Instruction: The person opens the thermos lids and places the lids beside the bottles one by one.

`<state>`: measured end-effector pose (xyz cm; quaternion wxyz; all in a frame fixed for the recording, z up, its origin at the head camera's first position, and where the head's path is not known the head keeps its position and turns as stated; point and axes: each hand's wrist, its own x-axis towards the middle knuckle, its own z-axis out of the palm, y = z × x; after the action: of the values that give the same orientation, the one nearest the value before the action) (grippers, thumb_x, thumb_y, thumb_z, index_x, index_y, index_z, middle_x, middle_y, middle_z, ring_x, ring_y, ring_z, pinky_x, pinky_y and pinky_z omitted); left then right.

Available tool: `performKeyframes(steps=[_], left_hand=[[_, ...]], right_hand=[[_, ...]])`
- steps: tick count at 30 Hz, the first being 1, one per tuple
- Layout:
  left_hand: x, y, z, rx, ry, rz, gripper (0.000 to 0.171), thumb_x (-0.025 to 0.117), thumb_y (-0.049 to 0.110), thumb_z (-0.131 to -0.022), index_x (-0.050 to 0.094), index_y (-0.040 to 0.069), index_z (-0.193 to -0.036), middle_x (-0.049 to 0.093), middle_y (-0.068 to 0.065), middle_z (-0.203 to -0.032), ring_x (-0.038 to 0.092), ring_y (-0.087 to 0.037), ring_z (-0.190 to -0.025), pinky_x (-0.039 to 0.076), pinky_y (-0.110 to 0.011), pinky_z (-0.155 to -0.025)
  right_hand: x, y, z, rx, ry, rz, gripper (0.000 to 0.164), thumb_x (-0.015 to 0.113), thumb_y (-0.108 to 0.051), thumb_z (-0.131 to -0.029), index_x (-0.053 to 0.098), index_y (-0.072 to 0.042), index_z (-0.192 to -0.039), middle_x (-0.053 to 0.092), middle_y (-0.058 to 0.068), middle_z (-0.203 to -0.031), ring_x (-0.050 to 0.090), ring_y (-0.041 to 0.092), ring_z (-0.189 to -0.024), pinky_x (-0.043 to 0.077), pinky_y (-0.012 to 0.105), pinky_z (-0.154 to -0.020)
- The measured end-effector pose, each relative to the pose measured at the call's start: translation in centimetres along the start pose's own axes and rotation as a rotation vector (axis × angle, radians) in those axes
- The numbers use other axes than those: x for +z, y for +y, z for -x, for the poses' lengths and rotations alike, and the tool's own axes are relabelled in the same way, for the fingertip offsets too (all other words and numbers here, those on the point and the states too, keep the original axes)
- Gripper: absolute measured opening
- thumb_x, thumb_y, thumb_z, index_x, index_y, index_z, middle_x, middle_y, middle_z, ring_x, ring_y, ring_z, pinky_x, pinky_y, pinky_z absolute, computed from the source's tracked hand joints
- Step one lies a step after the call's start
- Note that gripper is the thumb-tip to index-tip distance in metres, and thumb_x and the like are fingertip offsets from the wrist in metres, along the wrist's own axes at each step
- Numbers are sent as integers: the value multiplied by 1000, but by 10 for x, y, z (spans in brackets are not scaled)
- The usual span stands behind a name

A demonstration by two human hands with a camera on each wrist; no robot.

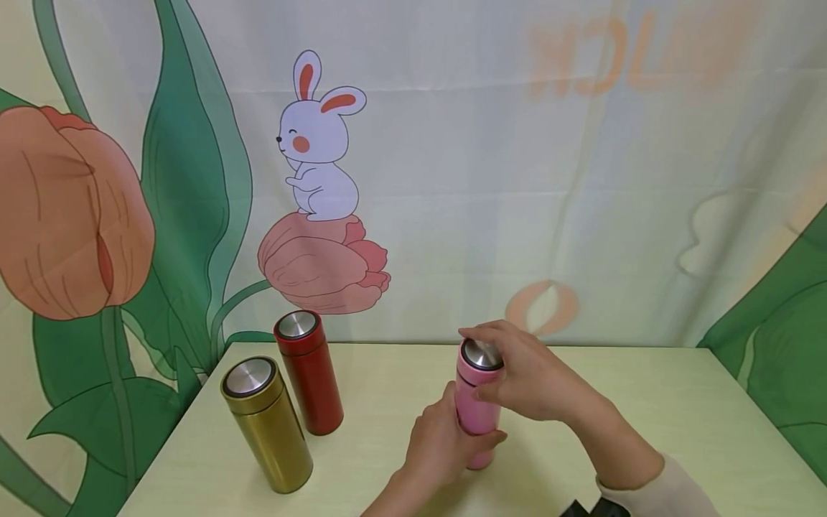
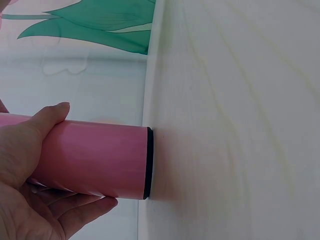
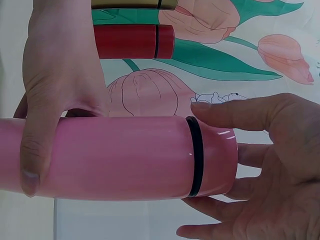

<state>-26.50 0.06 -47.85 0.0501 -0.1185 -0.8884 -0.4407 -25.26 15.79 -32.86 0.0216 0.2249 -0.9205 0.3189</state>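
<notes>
Left grip [image 2: 17, 167] is holding the pink bottle [image 2: 97, 157] here, and that black base [image 2: 149, 162] is standing on the pale surface [image 2: 240, 120]!

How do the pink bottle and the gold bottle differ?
The left hand grips the pink bottle, the right hand its lid; no hand touches the gold bottle. The gold bottle stands near the red bottle, the pink bottle farther right. Both have silver-coloured tops.
</notes>
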Motion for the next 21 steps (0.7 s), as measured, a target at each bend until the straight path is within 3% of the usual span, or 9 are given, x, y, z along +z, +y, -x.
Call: performKeyframes(steps=[4, 8, 14, 21], left_hand=[[0, 0, 0, -13, -2, -3, 67, 90, 59, -71, 55, 22, -115, 73, 7, -94, 67, -9, -80, 52, -31, -69], [0, 0, 0, -23, 0, -9, 67, 90, 58, -71, 55, 22, -115, 72, 7, -93, 66, -9, -79, 51, -31, -69], [1, 0, 0, -20, 6, -3, 65, 92, 54, -71, 55, 22, -115, 73, 6, -93, 67, -10, -80, 51, -32, -69], [2, -1, -1, 0, 9, -14, 66, 92, 54, -71, 55, 22, -115, 73, 6, -94, 68, -11, -80, 52, -31, -68]], right_hand=[[3, 1, -2, 28, 41, 37, 78, 89, -24, -80, 54, -20, -150, 59, 2, -141, 61, 22, -125, 51, 47, -103], [5, 1, -1, 38, 95, 111, 82, 91, -36, -77, 55, -16, -149, 62, 3, -132, 62, 23, -118, 52, 45, -97], [6, 1, 1, 52, 141, 181, 79, 91, -40, -76, 61, -13, -143, 63, 4, -113, 62, 18, -96, 51, 36, -83], [7, -1, 0, 55, 144, 194, 68, 88, -35, -78, 64, -10, -137, 66, 5, -113, 63, 19, -97, 52, 38, -84]])
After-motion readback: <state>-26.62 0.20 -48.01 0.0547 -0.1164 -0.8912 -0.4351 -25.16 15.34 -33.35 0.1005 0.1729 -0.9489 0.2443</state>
